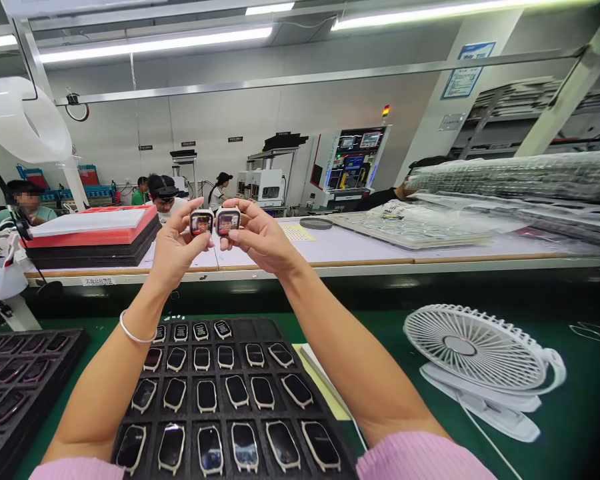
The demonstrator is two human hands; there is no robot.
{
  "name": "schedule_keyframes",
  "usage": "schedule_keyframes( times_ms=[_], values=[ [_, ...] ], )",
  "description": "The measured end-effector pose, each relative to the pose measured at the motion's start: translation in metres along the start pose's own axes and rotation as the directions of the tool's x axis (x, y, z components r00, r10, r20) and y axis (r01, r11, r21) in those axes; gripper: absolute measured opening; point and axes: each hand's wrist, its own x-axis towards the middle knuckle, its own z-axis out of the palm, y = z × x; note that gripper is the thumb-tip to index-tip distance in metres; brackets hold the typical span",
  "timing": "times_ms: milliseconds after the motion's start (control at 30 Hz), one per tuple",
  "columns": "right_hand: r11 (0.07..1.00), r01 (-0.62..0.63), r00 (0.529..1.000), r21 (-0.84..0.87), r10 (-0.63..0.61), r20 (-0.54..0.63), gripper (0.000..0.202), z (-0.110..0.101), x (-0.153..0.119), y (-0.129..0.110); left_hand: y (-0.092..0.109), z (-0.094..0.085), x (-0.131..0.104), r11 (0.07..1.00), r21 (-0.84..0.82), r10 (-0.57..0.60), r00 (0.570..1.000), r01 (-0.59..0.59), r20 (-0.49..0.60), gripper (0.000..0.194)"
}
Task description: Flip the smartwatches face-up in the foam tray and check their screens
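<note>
Both arms reach forward, and each hand holds up a smartwatch without a strap, lit screen facing me. My left hand grips one watch by its edges between thumb and fingers. Beside it, my right hand pinches a second watch, with the thumb at its lower right corner. The two watches are side by side, almost touching. Below my arms lies a black foam tray with rows of pale-framed watches in its compartments; several in the far row show lit text.
Another foam tray of dark watches lies left. A white fan stands right on the green bench. A raised shelf crosses ahead, bearing stacked red and black foam and plastic-wrapped trays. Several people sit beyond it.
</note>
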Motion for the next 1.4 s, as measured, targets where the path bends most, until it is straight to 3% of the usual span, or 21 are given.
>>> schedule_keyframes(
  times_ms=[200,367,500,700,967,1400],
  values=[
    [0.988,-0.118,0.993,0.097,0.120,-0.021,0.049,0.008,-0.044,0.038,-0.021,-0.006,-0.051,0.985,0.005,-0.172,0.985,0.172,0.002,0.061],
    [0.942,-0.253,0.962,0.219,0.269,-0.046,0.047,0.017,-0.089,0.080,-0.042,-0.012,-0.099,0.928,0.013,-0.371,0.928,0.372,-0.014,0.060],
    [0.905,-0.327,0.930,0.271,0.359,-0.077,0.042,0.020,-0.112,0.102,-0.057,-0.013,-0.120,0.879,0.011,-0.476,0.878,0.477,-0.054,0.058],
    [0.899,-0.348,0.920,0.267,0.382,-0.089,0.035,0.019,-0.119,0.112,-0.067,-0.010,-0.126,0.873,0.007,-0.484,0.869,0.487,-0.104,0.049],
    [0.916,-0.311,0.934,0.252,0.344,-0.098,0.039,0.018,-0.119,0.112,-0.068,-0.011,-0.127,0.880,-0.020,-0.475,0.878,0.475,-0.064,0.046],
    [0.924,-0.312,0.936,0.223,0.340,-0.097,0.040,0.021,-0.120,0.111,-0.069,-0.010,-0.129,0.889,0.031,-0.451,0.886,0.456,-0.111,0.043]
  ],
)
